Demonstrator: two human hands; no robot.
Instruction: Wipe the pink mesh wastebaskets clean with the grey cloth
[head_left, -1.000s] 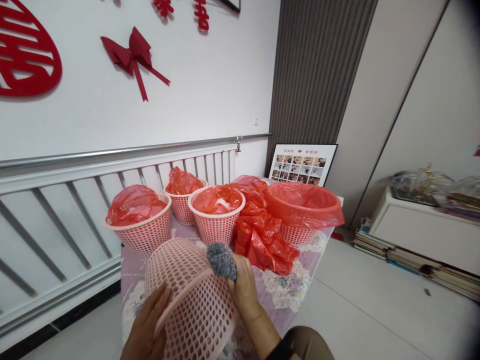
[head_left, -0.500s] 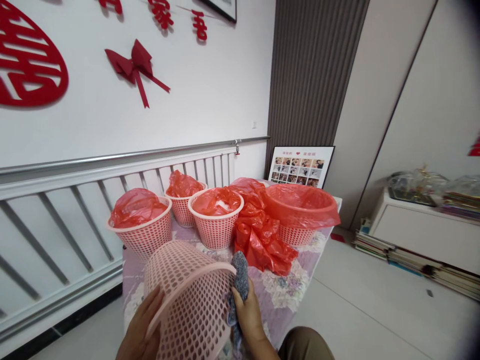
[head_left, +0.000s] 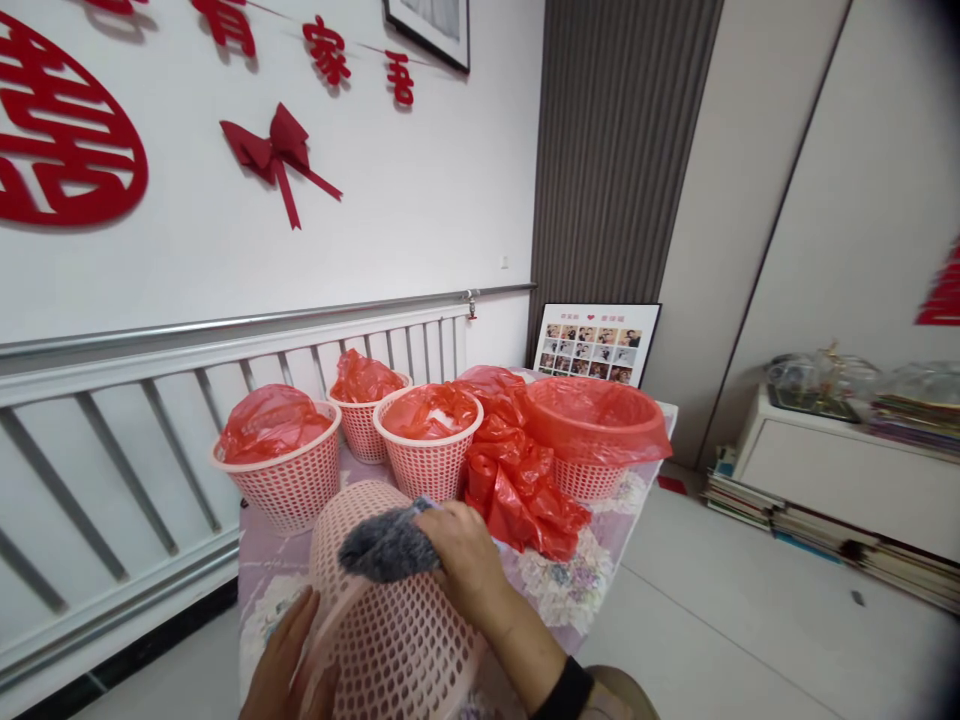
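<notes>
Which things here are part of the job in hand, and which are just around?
In the job:
- tipped pink basket
- grey cloth, held against it by the right hand
- left hand, at its rim

Apparently just around:
- red plastic heap
- upright baskets holding red plastic
- photo board
- red bow
</notes>
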